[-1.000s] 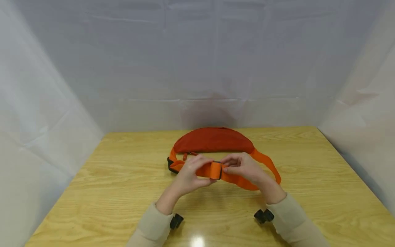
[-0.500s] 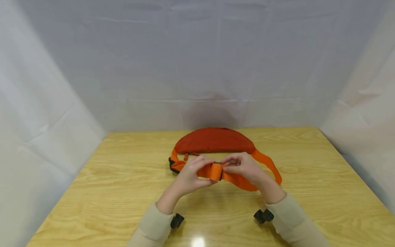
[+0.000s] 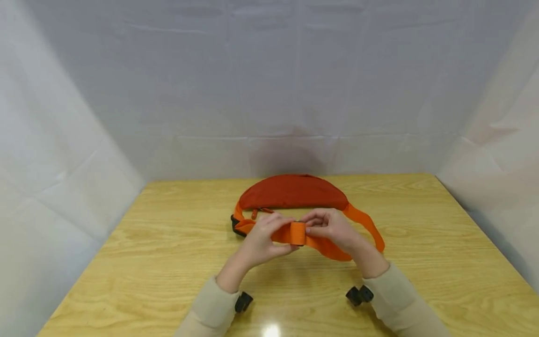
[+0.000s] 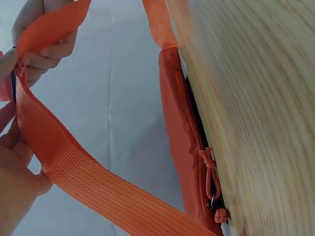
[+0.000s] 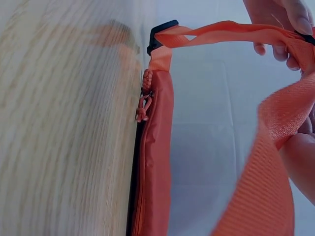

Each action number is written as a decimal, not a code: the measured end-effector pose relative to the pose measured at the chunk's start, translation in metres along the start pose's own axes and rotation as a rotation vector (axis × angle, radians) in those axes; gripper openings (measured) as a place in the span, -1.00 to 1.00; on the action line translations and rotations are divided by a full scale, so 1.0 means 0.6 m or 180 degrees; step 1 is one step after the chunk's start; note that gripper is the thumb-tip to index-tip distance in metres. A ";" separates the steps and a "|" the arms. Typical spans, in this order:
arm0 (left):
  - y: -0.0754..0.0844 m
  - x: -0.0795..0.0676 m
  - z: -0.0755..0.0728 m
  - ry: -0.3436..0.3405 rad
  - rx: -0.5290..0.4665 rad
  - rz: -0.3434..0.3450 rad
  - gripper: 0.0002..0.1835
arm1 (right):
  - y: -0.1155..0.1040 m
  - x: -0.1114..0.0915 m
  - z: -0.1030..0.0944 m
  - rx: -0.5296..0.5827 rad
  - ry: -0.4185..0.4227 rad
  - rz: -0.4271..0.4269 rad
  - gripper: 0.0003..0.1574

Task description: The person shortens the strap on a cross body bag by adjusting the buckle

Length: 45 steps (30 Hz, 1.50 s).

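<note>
A red waist bag [image 3: 292, 192] lies at the back of the table, its orange strap [image 3: 330, 248] looping toward me. My left hand [image 3: 258, 241] pinches the strap's black slider buckle between thumb and fingers at its two ends. In the left wrist view the buckle [image 4: 14, 86] shows as a thin dark bar. A short loop of webbing [image 3: 298, 234] bulges through it and covers most of it in the head view. Close on the right, my right hand [image 3: 334, 229] pinches webbing between thumb and fingers. Both hands hold this part of the strap raised off the table.
A black clip [image 5: 160, 37] joins strap and bag at the bag's left end. A cord zipper pull [image 4: 210, 172] hangs from the bag. The wooden table [image 3: 168, 262] is enclosed by white sheeting [image 3: 294, 93] behind and at both sides.
The webbing loop at the buckle has turned to face me more and looks wider, hiding more of the dark bar. Left hand and buckle have shifted slightly right; the right hand has barely moved.
</note>
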<state>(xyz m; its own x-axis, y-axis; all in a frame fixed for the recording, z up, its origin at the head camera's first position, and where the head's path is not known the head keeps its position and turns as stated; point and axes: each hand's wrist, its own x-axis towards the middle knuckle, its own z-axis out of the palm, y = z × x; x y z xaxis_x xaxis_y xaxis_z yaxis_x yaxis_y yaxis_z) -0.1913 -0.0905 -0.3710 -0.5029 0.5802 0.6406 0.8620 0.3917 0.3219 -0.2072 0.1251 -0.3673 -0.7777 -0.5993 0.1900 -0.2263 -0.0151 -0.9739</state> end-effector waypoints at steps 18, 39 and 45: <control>0.000 -0.006 -0.003 -0.0001 0.0046 -0.0187 -0.48 | -0.002 -0.010 -0.017 -0.0274 -0.0454 -0.0052 -0.51; 0.000 -0.002 0.001 -0.0031 -0.0028 -0.0220 -0.48 | -0.010 -0.009 -0.011 -0.0207 -0.0168 0.0100 -0.68; -0.001 0.000 0.001 -0.0041 -0.0021 -0.0177 -0.47 | -0.011 -0.005 -0.008 -0.0150 -0.0150 0.0156 -0.73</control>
<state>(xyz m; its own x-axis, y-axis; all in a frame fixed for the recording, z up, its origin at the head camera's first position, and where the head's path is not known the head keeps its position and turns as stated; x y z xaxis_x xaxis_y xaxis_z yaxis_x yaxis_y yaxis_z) -0.1918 -0.0901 -0.3716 -0.5508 0.5668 0.6126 0.8330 0.4189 0.3614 -0.2063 0.1305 -0.3607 -0.7603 -0.6354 0.1350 -0.2167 0.0522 -0.9748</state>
